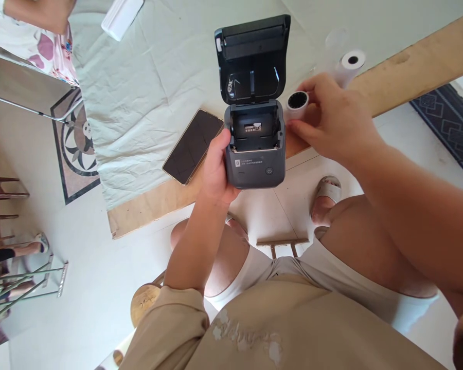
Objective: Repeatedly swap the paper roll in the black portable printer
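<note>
My left hand (217, 172) is closed around the left side of a dark grey label printer (256, 167). The printer's black lid (252, 59) stands open, and its paper bay shows nothing but a printed sticker inside. Just right of the printer, my right hand (327, 115) grips a small white paper roll (297, 105) between thumb and fingers, its dark core facing up. A second white paper roll (351, 64) stands upright on the table beyond that hand. A smartphone (193, 146) with a dark screen lies left of the printer, close to my left hand.
A pale green cloth (150, 87) covers the table, whose bare wooden edge (420, 56) runs along my side. At the back stands a white box-like object (121, 18). Another person's arm (42, 14) reaches in at upper left. A wooden stool (144, 303) is beside me.
</note>
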A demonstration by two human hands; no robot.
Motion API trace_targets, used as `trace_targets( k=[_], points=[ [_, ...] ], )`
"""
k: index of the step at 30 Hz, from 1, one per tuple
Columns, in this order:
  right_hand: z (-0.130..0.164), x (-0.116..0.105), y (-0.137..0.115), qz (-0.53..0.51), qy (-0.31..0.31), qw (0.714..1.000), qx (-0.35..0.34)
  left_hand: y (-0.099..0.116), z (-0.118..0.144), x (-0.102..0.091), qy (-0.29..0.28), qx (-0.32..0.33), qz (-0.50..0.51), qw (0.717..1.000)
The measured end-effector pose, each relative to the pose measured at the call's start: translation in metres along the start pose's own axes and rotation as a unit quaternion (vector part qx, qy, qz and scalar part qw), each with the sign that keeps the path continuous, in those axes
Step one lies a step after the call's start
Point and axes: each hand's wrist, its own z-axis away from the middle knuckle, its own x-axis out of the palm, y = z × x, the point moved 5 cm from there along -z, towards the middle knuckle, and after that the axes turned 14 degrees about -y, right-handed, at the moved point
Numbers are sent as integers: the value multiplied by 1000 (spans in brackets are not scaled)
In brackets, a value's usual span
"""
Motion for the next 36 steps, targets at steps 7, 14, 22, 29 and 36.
trace_targets(
  k=[7,14,22,29,36],
  points=[
    [19,-33,-8,19,147,982,-119,-1,2,-1,9,-10,12,1000],
    [-13,-48,17,98,86,987,99,0,1,-1,24,2,-6,1000],
    [-4,-46,17,-17,84,993,83,0,1,1,4,5,5,1000],
    [-23,-48,53,-484,108,859,129,0,1,1,-7,12,11,1000],
    [9,-48,-6,-440,156,884,18,0,0,3,-7,4,-18,1000]
  ],
)
